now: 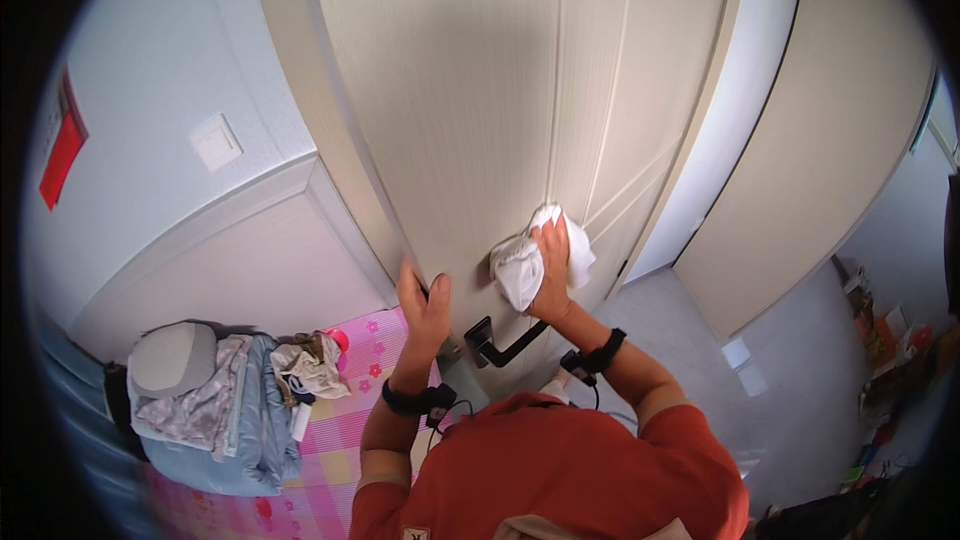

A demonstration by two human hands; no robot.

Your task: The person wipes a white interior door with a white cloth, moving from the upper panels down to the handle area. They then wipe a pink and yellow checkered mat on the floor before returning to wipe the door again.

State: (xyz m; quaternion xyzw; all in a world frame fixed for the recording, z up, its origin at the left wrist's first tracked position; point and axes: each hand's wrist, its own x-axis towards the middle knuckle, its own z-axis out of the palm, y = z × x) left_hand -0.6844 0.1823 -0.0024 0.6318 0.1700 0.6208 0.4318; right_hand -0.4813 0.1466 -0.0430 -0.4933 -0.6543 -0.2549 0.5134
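A beige panelled door (450, 112) stands upright before me, its grooves running down the face. My right hand (553, 270) presses a bunched white cloth (519, 277) flat against the panel, fingers spread over it and part of the cloth sticking out to the right. My left hand (426, 307) grips the door's left edge; its thumb lies on the near side, and some of the fingers are hidden. Just below both hands sits a black lever handle (502, 352), its end close under my right wrist.
Left, a bed with a pink checked cover (375, 375) carries a folded blue quilt (217, 457), a grey pillow (172, 360) and crumpled clothes (309, 367). A light switch (217, 142) is on the wall. Another beige door (810, 150) stands right, above grey floor (795, 405); assorted items (892, 337) line the far right.
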